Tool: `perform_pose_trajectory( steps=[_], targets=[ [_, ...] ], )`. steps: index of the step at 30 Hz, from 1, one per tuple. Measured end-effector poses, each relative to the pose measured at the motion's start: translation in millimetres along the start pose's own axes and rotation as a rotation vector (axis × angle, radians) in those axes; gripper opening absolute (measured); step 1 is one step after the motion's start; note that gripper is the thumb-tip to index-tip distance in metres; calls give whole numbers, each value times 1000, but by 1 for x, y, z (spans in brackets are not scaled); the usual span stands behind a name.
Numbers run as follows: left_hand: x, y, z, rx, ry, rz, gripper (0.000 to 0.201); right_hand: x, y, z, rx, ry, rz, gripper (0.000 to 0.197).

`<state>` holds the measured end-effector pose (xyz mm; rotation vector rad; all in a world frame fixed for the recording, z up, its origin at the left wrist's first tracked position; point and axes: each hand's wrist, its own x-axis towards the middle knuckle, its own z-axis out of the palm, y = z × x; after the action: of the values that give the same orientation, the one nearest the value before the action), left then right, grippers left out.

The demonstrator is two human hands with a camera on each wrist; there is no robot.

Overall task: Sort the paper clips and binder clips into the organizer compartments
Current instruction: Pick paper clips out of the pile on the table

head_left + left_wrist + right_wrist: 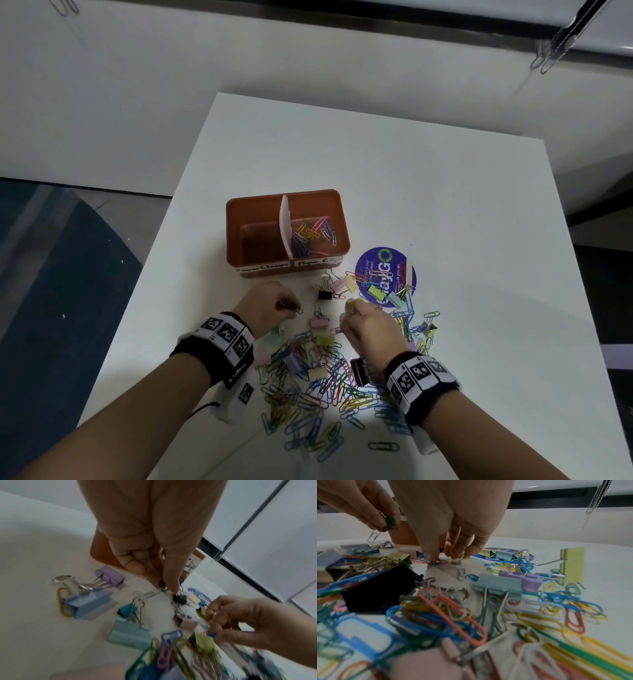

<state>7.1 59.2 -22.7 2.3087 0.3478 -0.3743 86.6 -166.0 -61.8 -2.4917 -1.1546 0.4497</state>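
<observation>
Organizer: a brown rectangular organizer (260, 212) stands on the white table (445, 212), long axis running left to right, beyond the heap of clips; a white divider (285, 226) runs far to near and splits it in two.
Compartments: the right one holds a small bunch of coloured paper clips (313, 236) lying at mixed angles; the left one shows only its bare brown floor. White handwritten labels run along the near wall, one under each compartment.
Loose heap: coloured paper clips (308, 387) lie spread on the table near the person, pointing every way, with pastel binder clips (324, 340) and a large black binder clip (359, 371) among them. A small black binder clip (324, 294) sits just near of the organizer.
Left hand: the left hand (270, 308) hovers above the table left of the heap, fingertips curled together and pinching a few small clips; a silver paper clip (374, 535) hangs down from the pinch, long axis near upright, beside something green.
Right hand: the right hand (368, 325) reaches down at the far edge of the heap, fingers (433, 555) bent with tips touching the table on small clips; whether it has one gripped I cannot tell.
Sticker: a round purple sticker (385, 274) lies on the table right of the organizer, with binder clips across it.
</observation>
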Motion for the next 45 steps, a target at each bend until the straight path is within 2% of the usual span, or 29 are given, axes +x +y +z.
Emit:
perform_pose_trajectory(
  steps=[4,8,12,15,19,23,26,30,35,39,45],
  targets=[
    [-5,4,16,63,-65,-44,17,-4,0,-3,22,-91,-16,13],
    [-6,6,28,98,-100,-83,31,-6,-5,-12,63,-165,73,4],
    [-4,4,34,247,-154,-76,24,-5,-6,-14,72,-182,131,19],
    [-2,4,38,307,-144,-72,21,-2,-6,-16,78,-225,160,32],
    [-1,3,41,318,-134,-55,22,1,-6,-14,96,-264,168,28],
    [1,1,40,294,-109,-56,19,3,-10,-8,65,-247,160,30],
    [1,0,38,266,-84,-59,20,7,-14,-4,55,-220,212,24],
    [1,-2,41,247,-79,-60,31,13,-20,-3,51,-259,253,16],
    [5,1,42,257,-57,-73,23,9,-23,4,-34,-227,172,17],
    [9,1,40,333,-123,-84,21,7,-19,3,-9,-218,173,16],
    [9,2,43,482,-161,-62,22,10,-21,5,93,-219,139,32]
  ],
)
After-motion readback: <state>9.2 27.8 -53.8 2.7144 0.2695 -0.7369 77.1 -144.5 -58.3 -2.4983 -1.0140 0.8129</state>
